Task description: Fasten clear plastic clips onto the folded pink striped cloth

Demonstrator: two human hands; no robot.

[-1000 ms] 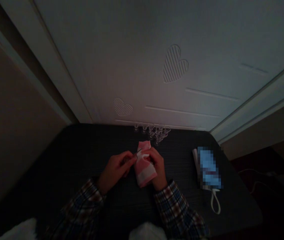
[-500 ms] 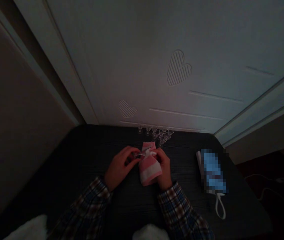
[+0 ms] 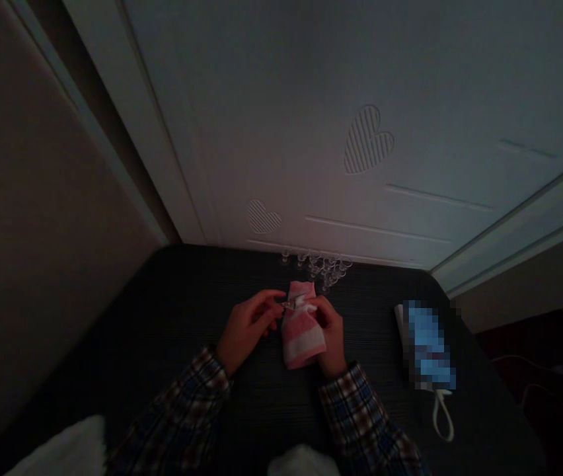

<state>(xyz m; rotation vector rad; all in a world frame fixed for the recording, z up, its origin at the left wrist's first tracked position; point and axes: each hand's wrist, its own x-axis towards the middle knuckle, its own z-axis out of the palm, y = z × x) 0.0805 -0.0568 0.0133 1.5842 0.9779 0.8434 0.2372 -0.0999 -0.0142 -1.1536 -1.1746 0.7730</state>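
A pink and white striped cloth (image 3: 303,334) hangs bunched from my right hand (image 3: 332,334), whose fingers are closed on its upper part. To the left of it, my left hand (image 3: 249,325) pinches a small clear glass (image 3: 289,305) by one end between thumb and fingers. The other end of this glass meets the cloth's folds, and part of it is hidden there. Just beyond my hands, several small clear stemmed glasses (image 3: 328,266) stand grouped on the dark table (image 3: 172,317).
A white panel (image 3: 281,152) with raised hearts rises along the table's far edge. On the right lies a blurred-out blue item (image 3: 430,344) with a white strap loop (image 3: 443,416). White fabric (image 3: 304,461) shows at the near edge.
My left fingers have shifted their hold on the small glass, which sits closer against the cloth. My right hand keeps the cloth. The whole view has shifted slightly.
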